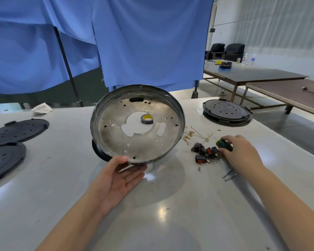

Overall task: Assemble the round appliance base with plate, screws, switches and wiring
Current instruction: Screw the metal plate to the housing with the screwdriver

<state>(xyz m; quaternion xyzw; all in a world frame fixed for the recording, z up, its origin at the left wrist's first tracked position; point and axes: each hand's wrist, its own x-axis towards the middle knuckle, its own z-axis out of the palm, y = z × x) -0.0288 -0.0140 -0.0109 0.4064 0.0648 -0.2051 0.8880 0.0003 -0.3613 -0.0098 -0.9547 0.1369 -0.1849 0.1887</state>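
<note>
The round, shallow metal appliance base with a large central cut-out and many small holes is tilted up on its near edge above the pale grey table, its hollow side facing the camera. The left hand, palm up with fingers extended, supports the lower rim, the thumb pressing on the inner edge. A roll of grey tape with a yellow core shows through the central opening.

The right hand curls its fingers around the green-and-yellow handle of a screwdriver, whose metal shaft lies on the table. Just beside it lie black rocker switches with red faces and thin wires with brass terminals.

Round black perforated plates rest at the left.
</note>
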